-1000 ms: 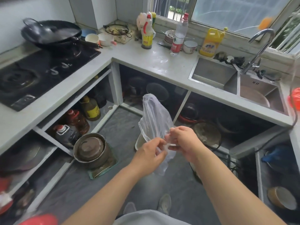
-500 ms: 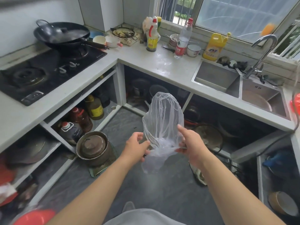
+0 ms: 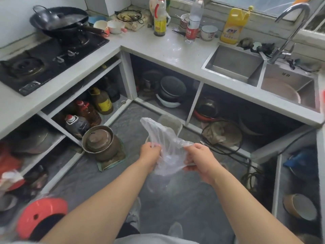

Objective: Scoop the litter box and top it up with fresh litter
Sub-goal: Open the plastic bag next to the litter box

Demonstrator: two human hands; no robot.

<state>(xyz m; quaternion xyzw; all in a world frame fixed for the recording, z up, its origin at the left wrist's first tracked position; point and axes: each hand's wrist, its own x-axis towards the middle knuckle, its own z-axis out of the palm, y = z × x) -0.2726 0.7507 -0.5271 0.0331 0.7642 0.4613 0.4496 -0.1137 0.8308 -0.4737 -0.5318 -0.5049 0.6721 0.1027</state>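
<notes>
Standing in an L-shaped kitchen, looking down at grey floor [image 3: 98, 175] between open under-counter shelves. Straight ahead and below, on that floor against the shelf frame: a pale rectangular tub [image 3: 171, 122], probably the litter box, lying beyond both hands and slightly right of the left one, long axis running away from the body. Only its far rim and part of one wall showing; the near half veiled behind the thin clear plastic bag [image 3: 163, 138], so contents and litter level impossible to judge. Bag held at waist height between body and tub, loose upper end flopping up and away toward the tub, lower part bunched and hanging between the hands. Left hand [image 3: 151, 153] curled tight on the bag's left edge, fingers buried in the film. Right hand [image 3: 198, 160] pinching the opposite edge, thumb on top, fingers underneath. Both roughly level, the right marginally nearer the tub's centre line. Likely still working the bag's mouth apart; whether open yet, hard to tell through the crumpled film. No scoop or fresh litter sack identifiable anywhere. Round metal pot [image 3: 101, 143] on the floor to the left, well apart from the tub. Red object [image 3: 39, 215] at lower left blurred and cut off.
</notes>
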